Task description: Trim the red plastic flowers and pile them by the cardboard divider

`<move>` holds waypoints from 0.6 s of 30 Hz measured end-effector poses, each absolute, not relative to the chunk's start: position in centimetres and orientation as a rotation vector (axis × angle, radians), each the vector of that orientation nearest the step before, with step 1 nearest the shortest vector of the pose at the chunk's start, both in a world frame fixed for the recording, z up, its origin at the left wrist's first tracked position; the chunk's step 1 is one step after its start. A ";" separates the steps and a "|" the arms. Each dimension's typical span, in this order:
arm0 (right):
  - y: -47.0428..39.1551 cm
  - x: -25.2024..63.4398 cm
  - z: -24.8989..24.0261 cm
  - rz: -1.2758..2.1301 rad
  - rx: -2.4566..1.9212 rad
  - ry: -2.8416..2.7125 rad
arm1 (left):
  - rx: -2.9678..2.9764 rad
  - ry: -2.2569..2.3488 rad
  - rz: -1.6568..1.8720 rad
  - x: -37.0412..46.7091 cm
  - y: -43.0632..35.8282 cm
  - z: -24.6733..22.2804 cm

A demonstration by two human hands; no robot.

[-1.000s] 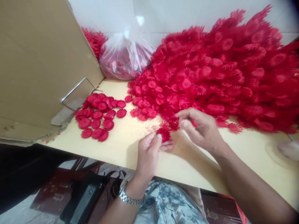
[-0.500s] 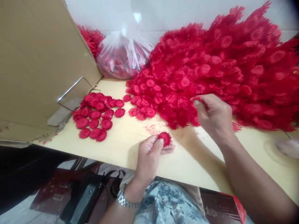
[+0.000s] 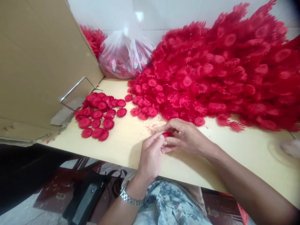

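A red toothed disc (image 3: 167,134) is pinched between the thumb and fingers of my left hand (image 3: 151,156), over the front part of the table. The fingers of my right hand (image 3: 184,136) close round the same disc from the right and cover much of it. Behind both hands rises a large heap of red toothed pieces (image 3: 187,81). Several thicker red discs (image 3: 96,114) lie in a smaller group on the left of the table.
A tied clear plastic bag (image 3: 125,59) with red pieces stands at the back by the wall. A cardboard box (image 3: 42,62) with a bent metal wire (image 3: 72,89) borders the left. Red crumbs dot the pale tabletop (image 3: 126,137).
My right hand has moved left and down from the edge of the heap to the disc in my left hand. My left hand has stayed nearly in place.
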State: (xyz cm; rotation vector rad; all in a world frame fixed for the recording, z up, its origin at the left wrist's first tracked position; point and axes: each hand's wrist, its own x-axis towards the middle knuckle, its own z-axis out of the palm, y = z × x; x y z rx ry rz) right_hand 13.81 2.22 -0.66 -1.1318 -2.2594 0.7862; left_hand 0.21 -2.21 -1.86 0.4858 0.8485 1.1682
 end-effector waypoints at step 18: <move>1.2 12.2 -2.1 -0.033 -1.200 -2.446 | 0.727 1.068 1.219 0.2 -2.4 -3.0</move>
